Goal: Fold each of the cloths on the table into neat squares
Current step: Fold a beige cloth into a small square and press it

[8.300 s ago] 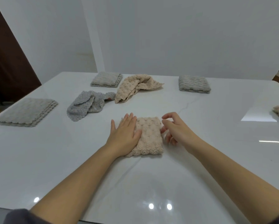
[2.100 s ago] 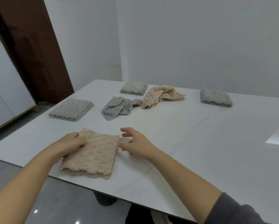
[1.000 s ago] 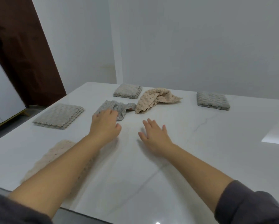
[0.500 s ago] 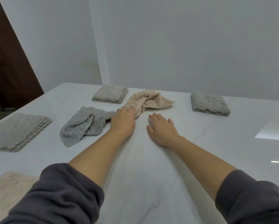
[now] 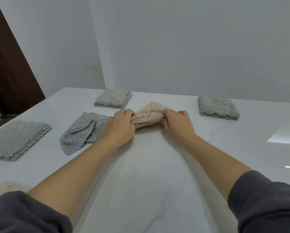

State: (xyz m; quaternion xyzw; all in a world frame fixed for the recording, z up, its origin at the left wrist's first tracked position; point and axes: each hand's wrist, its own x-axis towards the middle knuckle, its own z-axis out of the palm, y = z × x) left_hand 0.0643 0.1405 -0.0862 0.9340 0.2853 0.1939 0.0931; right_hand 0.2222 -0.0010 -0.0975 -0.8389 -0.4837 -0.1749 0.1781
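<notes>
A crumpled beige cloth (image 5: 149, 115) lies mid-table, bunched between my hands. My left hand (image 5: 119, 126) grips its left end with curled fingers. My right hand (image 5: 177, 123) grips its right end the same way. Just left of my left hand lies a loose, unfolded grey-blue cloth (image 5: 83, 132). Folded grey squares sit at the back centre (image 5: 113, 99), back right (image 5: 217, 106) and far left (image 5: 16, 140). A folded beige cloth (image 5: 8, 189) shows at the lower left, partly hidden by my sleeve.
The white marble table (image 5: 157, 174) runs wide in front of me, with its left edge near a dark brown door (image 5: 11, 68). A white wall stands behind the table. A bright reflection (image 5: 285, 137) lies on the right side of the tabletop.
Both hands reached forward from the bare tabletop and took hold of the crumpled beige cloth, one at each end. The cloth is now bunched and lifted slightly between them.
</notes>
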